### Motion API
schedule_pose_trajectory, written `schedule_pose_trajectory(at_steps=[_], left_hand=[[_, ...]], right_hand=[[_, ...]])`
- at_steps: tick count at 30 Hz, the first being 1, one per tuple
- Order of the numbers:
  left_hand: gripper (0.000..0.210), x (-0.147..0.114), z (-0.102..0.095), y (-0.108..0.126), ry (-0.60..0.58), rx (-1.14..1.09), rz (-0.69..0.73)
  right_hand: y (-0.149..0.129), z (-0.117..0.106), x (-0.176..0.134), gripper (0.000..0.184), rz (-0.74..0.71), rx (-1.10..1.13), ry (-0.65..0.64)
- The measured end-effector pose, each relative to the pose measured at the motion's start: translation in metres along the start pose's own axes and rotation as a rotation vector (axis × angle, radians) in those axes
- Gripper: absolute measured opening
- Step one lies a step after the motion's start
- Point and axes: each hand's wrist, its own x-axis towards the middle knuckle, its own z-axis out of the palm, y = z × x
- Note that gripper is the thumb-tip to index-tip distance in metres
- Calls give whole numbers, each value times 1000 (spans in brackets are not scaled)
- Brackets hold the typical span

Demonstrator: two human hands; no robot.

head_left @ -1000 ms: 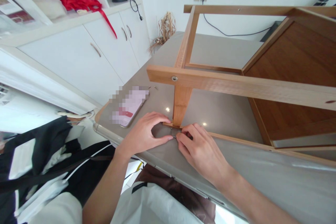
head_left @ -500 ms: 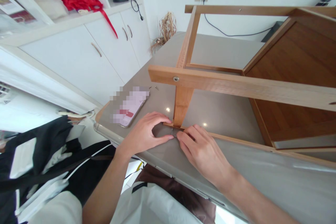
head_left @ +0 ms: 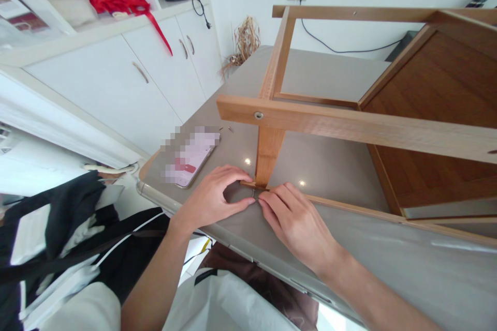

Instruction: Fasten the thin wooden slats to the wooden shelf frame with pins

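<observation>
A wooden frame [head_left: 267, 158] lies on its side on the grey table, with a crosspiece meeting its low front rail. From that joint a thin metal hex key [head_left: 253, 193] sticks out towards me. My left hand [head_left: 213, 194] curves around the joint: its forefinger touches the rail end and its thumb is at the bend of the key. My right hand [head_left: 295, 217] is closed, thumb and fingertips pinching the key's other arm, most of which they hide. A round metal fastener [head_left: 258, 115] sits in the upper rail.
A phone [head_left: 196, 158] lies left of the frame, with small screws [head_left: 230, 129] beyond it. The table [head_left: 341, 248] has its edge close to my body. White cabinets [head_left: 155, 72] stand at the left; a cable [head_left: 330, 49] runs along the wall behind.
Both hands keep nearly the same place and grip at the joint. The whole view has shifted slightly; the frame and phone have not visibly moved on the table.
</observation>
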Motion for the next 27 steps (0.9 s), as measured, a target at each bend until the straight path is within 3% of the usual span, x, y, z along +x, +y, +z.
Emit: schedule_pose_trajectory(at_steps=[16, 27], left_hand=[[28, -1, 1, 1, 8, 13, -9], [34, -1, 0, 0, -1, 5, -20]], right_hand=[[0, -4, -2, 11, 72, -26, -76], [1, -6, -3, 10, 28, -24, -92]])
